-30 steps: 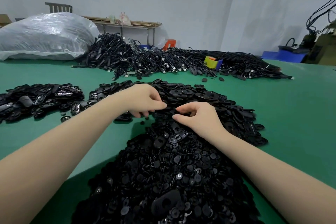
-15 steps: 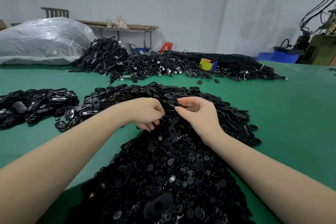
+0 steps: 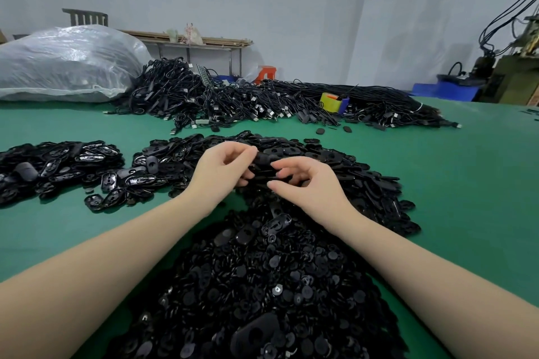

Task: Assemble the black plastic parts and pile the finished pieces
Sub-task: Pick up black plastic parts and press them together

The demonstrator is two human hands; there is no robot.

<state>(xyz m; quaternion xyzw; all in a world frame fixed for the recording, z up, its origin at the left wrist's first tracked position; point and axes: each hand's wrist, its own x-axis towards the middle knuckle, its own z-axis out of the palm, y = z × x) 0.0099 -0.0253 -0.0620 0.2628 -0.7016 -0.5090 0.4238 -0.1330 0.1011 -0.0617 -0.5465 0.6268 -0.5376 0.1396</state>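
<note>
1. Hands meet over big parts heap (image 3: pixel 262 285) on green tabletop (image 3: pixel 466 183).
2. Left hand (image 3: pixel 221 172) grips black part (image 3: pixel 264 159), fingers curled.
3. Right hand (image 3: pixel 306 186) pinches same part.
4. Finished pile (image 3: pixel 58 163) lies far left.

Matt black plastic parts (image 3: pixel 262 285), some glossy; smooth green table (image 3: pixel 455 183); crinkly clear plastic bag (image 3: pixel 67 64).

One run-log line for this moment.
stage: assembling | left hand: holds black part | right hand: fingers curled at same part | pile: below
</note>
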